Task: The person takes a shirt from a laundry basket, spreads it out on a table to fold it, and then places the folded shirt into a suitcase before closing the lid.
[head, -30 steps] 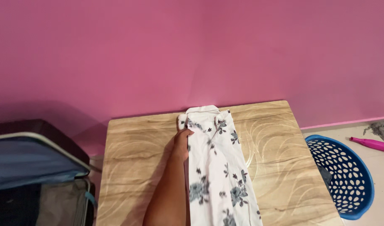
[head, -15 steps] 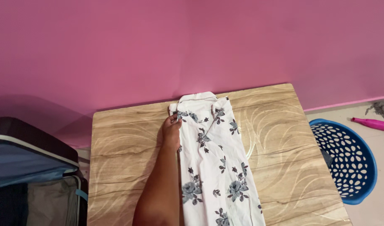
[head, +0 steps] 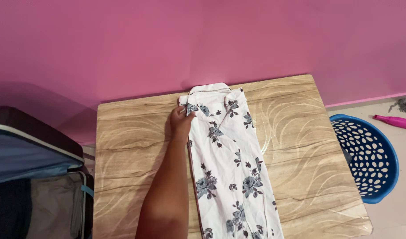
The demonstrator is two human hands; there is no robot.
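Head view: folded shirt (head: 227,168) lies lengthwise down the middle of the wooden table (head: 127,132), collar end toward the pink wall (head: 167,40), lower end running off the bottom of frame. White fabric w/ grey-blue flower print, sides folded in so it makes one long narrow strip; collar pokes up at the far end. Left edge looks a bit uneven near the bottom, though that part is cut off so hard to be sure.

Left hand (head: 180,121) rests flat on the shirt's left edge just below the collar, fingers together & thumb lapping onto the fabric, pressing rather than pinching as far as I can see. Forearm runs alongside the strip's left side. Right hand isn't in shot, so can't tell its state.

To do this pressing well, my judgement: keep the palm flat, slide along the fold line w/ even pressure so the edge stays straight & parallel to the other side, and avoid dragging the cloth sideways, since it's light and would shift on the smooth tabletop.

Around it: blue plastic laundry basket (head: 366,155) w/ holes on the floor just right of the table, a pink object (head: 395,121) on the floor beyond it, an open suitcase (head: 34,177) at left.
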